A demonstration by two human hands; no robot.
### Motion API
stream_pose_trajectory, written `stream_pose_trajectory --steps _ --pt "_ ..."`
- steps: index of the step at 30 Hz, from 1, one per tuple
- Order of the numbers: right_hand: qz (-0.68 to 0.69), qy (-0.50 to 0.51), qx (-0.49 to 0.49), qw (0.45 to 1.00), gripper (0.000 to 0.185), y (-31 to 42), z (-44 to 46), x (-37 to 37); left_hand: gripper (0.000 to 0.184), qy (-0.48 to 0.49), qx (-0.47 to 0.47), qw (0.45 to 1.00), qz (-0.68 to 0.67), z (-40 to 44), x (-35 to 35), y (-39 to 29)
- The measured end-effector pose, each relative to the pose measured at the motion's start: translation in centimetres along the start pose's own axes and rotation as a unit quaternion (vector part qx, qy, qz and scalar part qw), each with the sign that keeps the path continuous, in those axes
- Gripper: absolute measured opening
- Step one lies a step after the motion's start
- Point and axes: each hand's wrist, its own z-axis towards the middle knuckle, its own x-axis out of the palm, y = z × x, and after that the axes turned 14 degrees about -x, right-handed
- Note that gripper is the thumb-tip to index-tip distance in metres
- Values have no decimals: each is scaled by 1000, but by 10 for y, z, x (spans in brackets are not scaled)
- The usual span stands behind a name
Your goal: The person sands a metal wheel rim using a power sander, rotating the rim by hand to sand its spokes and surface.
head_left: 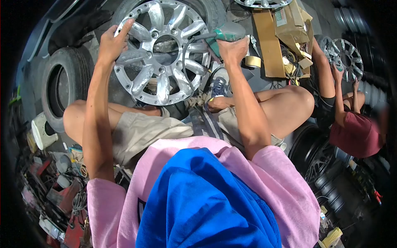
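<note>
A bare-metal alloy wheel [163,87] with several broad spokes is propped in front of my crossed legs, its face towards me. My left hand [113,44] is closed on the wheel's outer lip at the upper left, with the thumb over the front of the rim. At the wheel's right side, my right hand [234,50] is wrapped round a green corded power tool [230,31]. The tool's dark cord loops down across the spokes. Its working face is hidden, so I cannot tell whether it touches the wheel.
A tire [66,89] stands at left, near a white plastic piece [42,131]. Cardboard boxes [269,43] and a tape roll [252,62] lie at right. Beyond them, a co-worker in a red shirt [356,134] holds a tool against another wheel [350,58]. Tools clutter the lower left.
</note>
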Motion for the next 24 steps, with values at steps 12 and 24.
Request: stream_pose_trajectory --steps 12,24 --pt "-8 29 -15 999 88 -3 4 4 78 19 -3 999 -28 -1 -1 3" --pt "34 11 -184 982 70 29 -11 1 66 6 -8 1000 12 9 -4 4"
